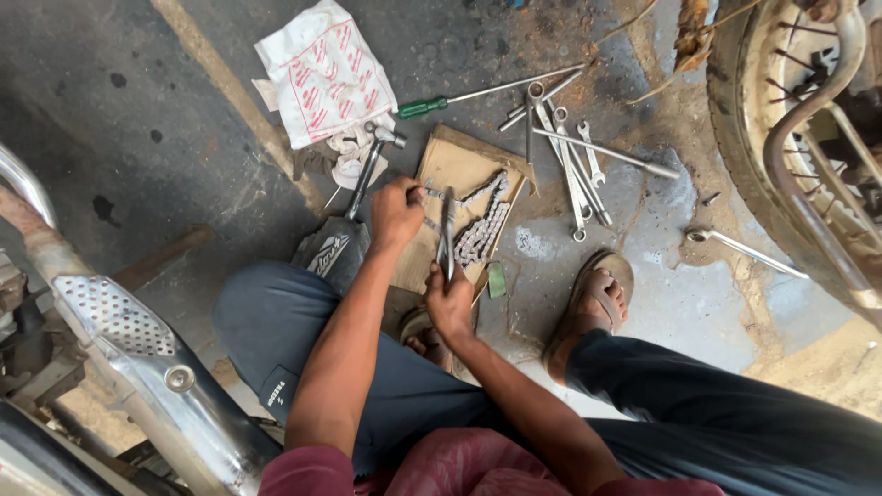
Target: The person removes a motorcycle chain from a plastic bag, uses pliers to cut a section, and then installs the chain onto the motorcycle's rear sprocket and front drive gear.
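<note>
Lots of stuff scattered on the stained grey concrete floor (165,110) here. A green-handled long-shaft screwdriver (487,92) lies up top, just beside a loose pile of shiny steel spanners (574,170). Another chrome wrench (740,246) sits apart on the right, near the rusty spoked motorcycle wheel with its worn tyre (790,138). Top left there's a crumpled white cloth bag with red print (322,73), and below it a steel-headed hammer with a dark handle (367,170), its handle end on a black printed pouch (331,248). A small green scrap (496,278) lies near a brown sandal (593,298). Bottom left, a chrome perforated exhaust guard (119,317).
</note>
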Available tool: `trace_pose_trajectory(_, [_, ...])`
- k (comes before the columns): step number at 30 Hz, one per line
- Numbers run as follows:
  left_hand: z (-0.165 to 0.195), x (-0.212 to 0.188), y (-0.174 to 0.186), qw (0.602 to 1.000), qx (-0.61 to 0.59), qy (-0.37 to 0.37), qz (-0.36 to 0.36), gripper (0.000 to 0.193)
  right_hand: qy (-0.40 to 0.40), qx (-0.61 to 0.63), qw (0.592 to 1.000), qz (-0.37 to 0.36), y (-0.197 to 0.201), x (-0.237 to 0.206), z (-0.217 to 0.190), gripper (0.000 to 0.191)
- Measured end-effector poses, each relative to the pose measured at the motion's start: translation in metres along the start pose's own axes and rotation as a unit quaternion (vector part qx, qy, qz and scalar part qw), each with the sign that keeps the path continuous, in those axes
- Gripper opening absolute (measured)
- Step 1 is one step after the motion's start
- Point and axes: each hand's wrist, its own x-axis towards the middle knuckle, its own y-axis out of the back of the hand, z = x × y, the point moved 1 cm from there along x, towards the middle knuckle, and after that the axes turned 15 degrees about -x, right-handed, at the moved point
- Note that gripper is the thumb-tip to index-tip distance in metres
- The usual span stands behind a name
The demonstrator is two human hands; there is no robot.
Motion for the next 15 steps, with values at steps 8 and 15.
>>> trace_pose_trajectory(8, [0.002,0.002,-0.002,1.000,-0.010,-0.019,0.008,0.018,-0.045,0.044,0.997,-0.033,-0.008,0.010,0.016,0.027])
trace_pose_trajectory(15, [0.002,0.002,-0.007,0.999,-0.005,-0.040,-0.002,0.016,-0.001,-0.005,1.000,-0.016,-0.001,0.016,0.012,0.024])
